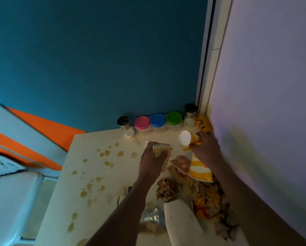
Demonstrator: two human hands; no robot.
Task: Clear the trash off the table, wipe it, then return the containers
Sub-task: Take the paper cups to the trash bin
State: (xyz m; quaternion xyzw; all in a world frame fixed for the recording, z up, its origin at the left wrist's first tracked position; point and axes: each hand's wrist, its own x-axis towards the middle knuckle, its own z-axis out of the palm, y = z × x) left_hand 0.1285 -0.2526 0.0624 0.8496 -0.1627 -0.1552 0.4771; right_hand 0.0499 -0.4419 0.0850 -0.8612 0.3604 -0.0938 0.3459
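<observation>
My left hand (pixel 151 161) grips a crumpled patterned paper cup (pixel 162 150) above the middle of the white table (pixel 88 153). My right hand (pixel 206 150) holds a yellow-and-white cup with a white lid (pixel 186 138), tipped on its side near the right wall. Under my wrists lies trash: a yellow-striped cup (pixel 200 168), a brown wrapper (pixel 179 164), a crumpled paper ball (pixel 167 189), a heap of crumpled wrappers (pixel 210 201), a white napkin (pixel 181 222) and a foil scrap (pixel 153 217). Brownish spill spots (pixel 95 185) cover the table's left half.
Along the back edge by the teal wall stand two metal shakers (pixel 126 126) (pixel 189 115) and containers with pink (pixel 142 123), blue (pixel 157 120) and green (pixel 174 118) lids. A yellow packet (pixel 202 124) sits in the corner. A white wall (pixel 264 103) bounds the right side.
</observation>
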